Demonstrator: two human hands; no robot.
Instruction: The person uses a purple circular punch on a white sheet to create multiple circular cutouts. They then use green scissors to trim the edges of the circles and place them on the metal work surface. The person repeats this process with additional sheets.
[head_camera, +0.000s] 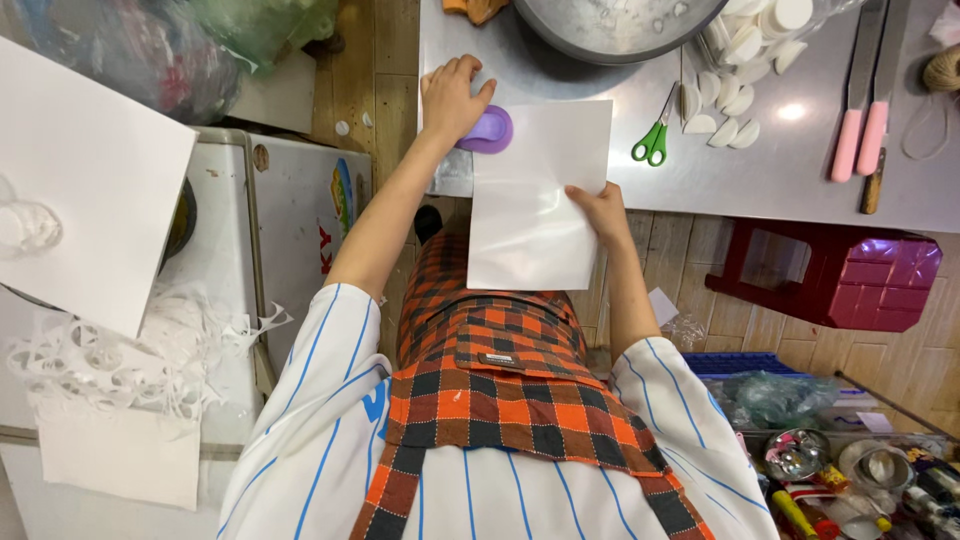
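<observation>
Left hand (452, 98) presses purple punch (487, 130) on sheet's corner | right hand (600, 210) pinches white sheet (535, 195) | cut discs (735, 60) piled right of sheet; this sheet uncut.

Steel counter (760, 170) top right, light glare on it. Wood plank floor (690, 300) below. Red plastic stool (850, 275) under counter edge. White cabinet (290, 200) left.

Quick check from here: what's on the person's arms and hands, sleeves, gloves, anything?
Both hands, left hand and right hand, are bare: no gloves, rings or watch visible. The forearms are uncovered. Short white sleeves with thin blue stripes end near the elbows.
</observation>
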